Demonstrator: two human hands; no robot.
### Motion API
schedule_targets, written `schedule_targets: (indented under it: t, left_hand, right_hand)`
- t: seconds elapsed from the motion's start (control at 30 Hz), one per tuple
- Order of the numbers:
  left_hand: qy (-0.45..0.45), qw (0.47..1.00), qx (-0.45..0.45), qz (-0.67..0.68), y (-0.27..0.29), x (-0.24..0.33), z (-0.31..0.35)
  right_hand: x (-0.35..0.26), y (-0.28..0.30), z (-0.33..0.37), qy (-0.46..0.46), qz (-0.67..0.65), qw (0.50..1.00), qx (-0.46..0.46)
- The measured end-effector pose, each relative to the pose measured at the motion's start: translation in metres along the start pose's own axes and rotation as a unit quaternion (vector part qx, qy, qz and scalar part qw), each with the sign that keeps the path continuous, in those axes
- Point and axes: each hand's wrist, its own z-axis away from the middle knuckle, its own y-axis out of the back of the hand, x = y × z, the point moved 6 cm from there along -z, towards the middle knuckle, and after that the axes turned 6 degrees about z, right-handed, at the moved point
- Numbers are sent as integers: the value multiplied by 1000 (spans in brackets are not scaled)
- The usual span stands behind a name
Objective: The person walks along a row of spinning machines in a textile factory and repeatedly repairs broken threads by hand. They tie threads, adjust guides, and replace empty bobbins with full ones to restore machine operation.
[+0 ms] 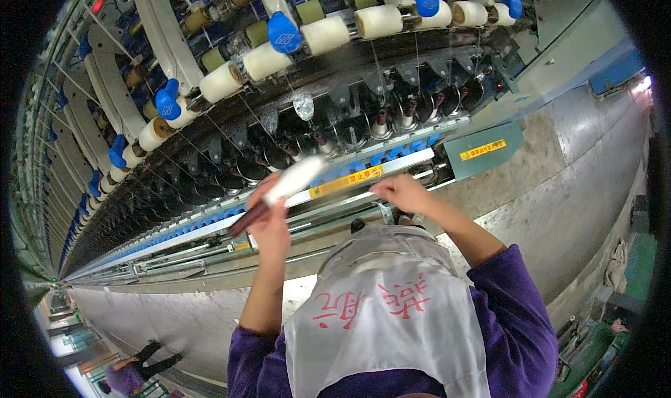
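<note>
A yarn bobbin (299, 178), wound with white yarn at its upper end and bare dark brown at its lower end, is tilted across my left hand (271, 225). The fingers of that hand are wrapped round it, and its white part is slightly blurred. My right hand (405, 192) is to the right, apart from the bobbin, with thumb and fingers pinched together. Whatever is in that pinch, perhaps a thread, is too fine to make out. Both hands are in front of the spinning frame's rail (349, 181). Just beyond, several dark-tipped bobbins (381, 123) stand upright on spindles.
Above the spindles runs a row of white rollers (378, 22) with blue-ended arms (284, 34). Fine threads hang down from there. A green plate (484, 151) juts out at the machine's right end. Another person (133, 373) is on the grey floor (182, 314) at the far lower left.
</note>
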Motion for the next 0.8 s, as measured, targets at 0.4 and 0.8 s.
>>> schedule_targets:
  t: [0.4, 0.8]
  left_hand:
    - [-26, 960, -72, -270, -124, -62, -85]
    - [44, 971, 36, -230, -146, -90, -75]
  right_hand:
    - [-94, 69, 63, 120, -25, 992, -34]
    - [-93, 122, 89, 145, -179, 973, -32]
